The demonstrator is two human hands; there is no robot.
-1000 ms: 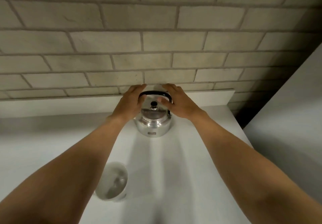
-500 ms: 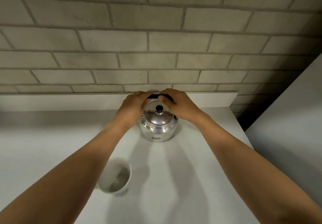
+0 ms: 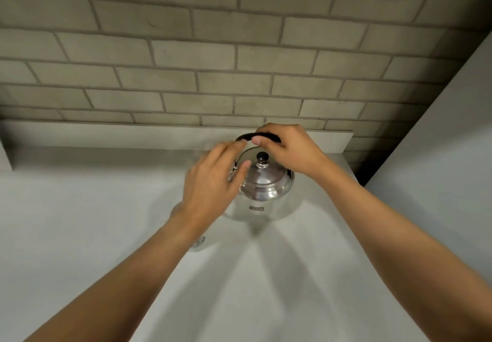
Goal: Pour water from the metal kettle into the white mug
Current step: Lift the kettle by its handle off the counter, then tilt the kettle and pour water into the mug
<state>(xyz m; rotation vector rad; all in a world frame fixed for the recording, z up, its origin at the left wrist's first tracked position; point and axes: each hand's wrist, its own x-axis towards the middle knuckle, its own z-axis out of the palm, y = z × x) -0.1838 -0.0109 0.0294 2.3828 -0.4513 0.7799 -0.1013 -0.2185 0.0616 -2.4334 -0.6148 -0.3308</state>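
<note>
Steel is what I'm looking at first: the metal kettle (image 3: 262,184) is sitting on the white counter (image 3: 80,221), near the low ledge (image 3: 133,136) under the brick wall (image 3: 213,48). My right hand (image 3: 290,150) is curling closed around the kettle's black handle (image 3: 246,136), above the lid knob (image 3: 262,157). My left hand (image 3: 213,182) is hovering just left of the kettle, fingers loosely spread, gripping nothing. Near the kettle's left side, the white mug (image 3: 199,243) is hiding almost wholly beneath my left wrist.
</note>
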